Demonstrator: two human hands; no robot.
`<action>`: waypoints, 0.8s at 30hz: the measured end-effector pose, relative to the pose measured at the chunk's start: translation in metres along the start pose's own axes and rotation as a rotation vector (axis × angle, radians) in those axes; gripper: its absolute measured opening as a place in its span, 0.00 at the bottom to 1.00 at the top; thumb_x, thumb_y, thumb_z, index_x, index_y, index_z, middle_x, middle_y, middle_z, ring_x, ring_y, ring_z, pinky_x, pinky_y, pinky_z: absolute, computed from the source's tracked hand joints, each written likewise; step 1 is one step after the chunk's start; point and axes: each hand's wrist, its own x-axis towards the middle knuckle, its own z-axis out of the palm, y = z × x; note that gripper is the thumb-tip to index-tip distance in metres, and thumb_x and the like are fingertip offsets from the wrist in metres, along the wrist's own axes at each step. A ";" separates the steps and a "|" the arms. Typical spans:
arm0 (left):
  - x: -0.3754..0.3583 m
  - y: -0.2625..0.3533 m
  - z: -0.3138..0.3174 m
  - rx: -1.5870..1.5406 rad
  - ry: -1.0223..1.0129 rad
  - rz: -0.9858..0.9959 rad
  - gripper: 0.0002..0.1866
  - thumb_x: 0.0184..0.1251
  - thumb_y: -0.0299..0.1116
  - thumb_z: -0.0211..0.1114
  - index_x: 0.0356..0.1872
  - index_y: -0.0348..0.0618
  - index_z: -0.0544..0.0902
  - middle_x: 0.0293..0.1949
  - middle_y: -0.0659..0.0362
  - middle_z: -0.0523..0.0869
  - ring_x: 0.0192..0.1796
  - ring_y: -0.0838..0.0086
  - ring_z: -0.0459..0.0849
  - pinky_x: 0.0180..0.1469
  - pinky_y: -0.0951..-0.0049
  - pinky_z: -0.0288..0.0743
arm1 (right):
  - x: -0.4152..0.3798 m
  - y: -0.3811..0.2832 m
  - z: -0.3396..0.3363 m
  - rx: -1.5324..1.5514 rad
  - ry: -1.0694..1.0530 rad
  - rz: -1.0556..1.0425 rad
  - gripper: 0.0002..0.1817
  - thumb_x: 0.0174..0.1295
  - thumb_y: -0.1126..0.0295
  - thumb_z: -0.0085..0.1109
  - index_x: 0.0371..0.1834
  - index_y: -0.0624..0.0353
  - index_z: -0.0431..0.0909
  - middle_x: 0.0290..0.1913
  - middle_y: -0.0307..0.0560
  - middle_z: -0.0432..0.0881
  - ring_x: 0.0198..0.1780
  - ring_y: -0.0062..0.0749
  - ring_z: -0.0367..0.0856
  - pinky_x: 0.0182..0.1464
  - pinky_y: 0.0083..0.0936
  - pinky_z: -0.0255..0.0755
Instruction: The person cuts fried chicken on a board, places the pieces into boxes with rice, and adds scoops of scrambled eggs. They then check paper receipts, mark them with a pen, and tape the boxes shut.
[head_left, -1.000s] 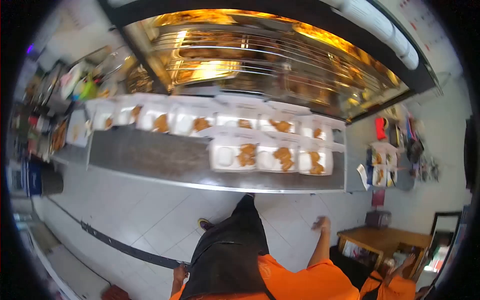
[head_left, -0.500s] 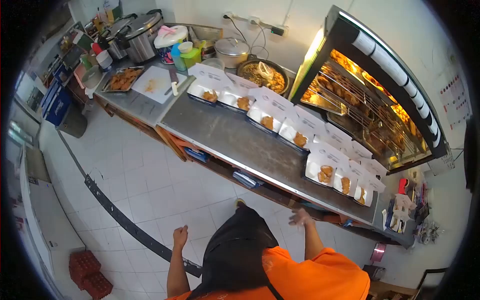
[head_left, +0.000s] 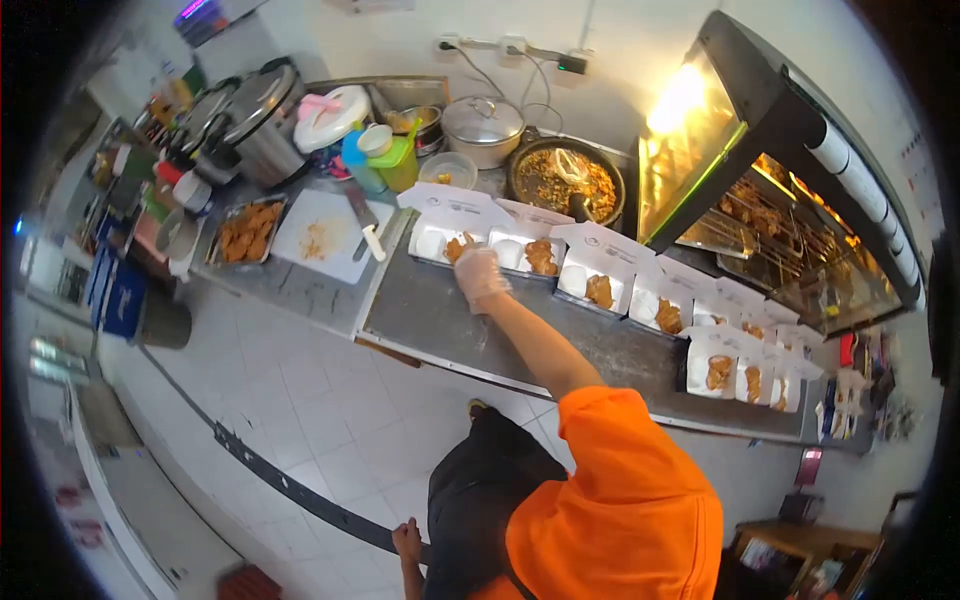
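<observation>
My right hand (head_left: 481, 277), in a clear plastic glove, reaches into the leftmost open box (head_left: 425, 257) on the counter. Its fingers are bent down onto a piece of fried chicken (head_left: 457, 246), partly covering it, beside a white mound of rice (head_left: 431, 244). To the right, a second box holds another mound of rice (head_left: 508, 254) and a piece of chicken (head_left: 541, 257). My left hand (head_left: 407, 541) hangs low beside my dark apron (head_left: 485, 470). Its fingers are curled in, and nothing shows in them.
More filled boxes (head_left: 597, 276) line the counter toward a lit glass food warmer (head_left: 770, 215). Left of them lie a knife (head_left: 365, 222) on a white cutting board (head_left: 296, 237) and a tray of fried pieces (head_left: 246, 232). Behind stands a pan of chopped food (head_left: 545, 180).
My right hand has swung forward from beside my body to the leftmost box. My left hand has dropped lower, and the view has shifted toward the counter's left part.
</observation>
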 end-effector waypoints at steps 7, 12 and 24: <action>0.088 0.129 -0.064 -0.139 -0.005 0.134 0.27 0.77 0.42 0.61 0.15 0.45 0.67 0.13 0.64 0.69 0.18 0.79 0.69 0.23 0.71 0.63 | -0.014 -0.048 -0.033 -0.191 -0.015 -0.094 0.12 0.61 0.69 0.57 0.40 0.59 0.90 0.34 0.47 0.87 0.45 0.43 0.85 0.59 0.45 0.73; 0.211 0.296 -0.044 -0.068 -0.166 0.469 0.22 0.78 0.42 0.60 0.23 0.41 0.71 0.23 0.61 0.75 0.27 0.77 0.73 0.31 0.72 0.67 | -0.083 -0.094 -0.013 0.001 -0.170 0.011 0.10 0.60 0.69 0.59 0.37 0.61 0.88 0.31 0.46 0.85 0.36 0.39 0.84 0.39 0.35 0.75; 0.144 0.462 0.219 0.539 -0.756 1.260 0.10 0.73 0.34 0.60 0.40 0.35 0.81 0.36 0.38 0.86 0.43 0.40 0.86 0.47 0.43 0.76 | -0.276 0.045 -0.063 0.221 -0.188 0.306 0.09 0.60 0.69 0.55 0.33 0.65 0.78 0.34 0.58 0.83 0.35 0.49 0.84 0.35 0.44 0.81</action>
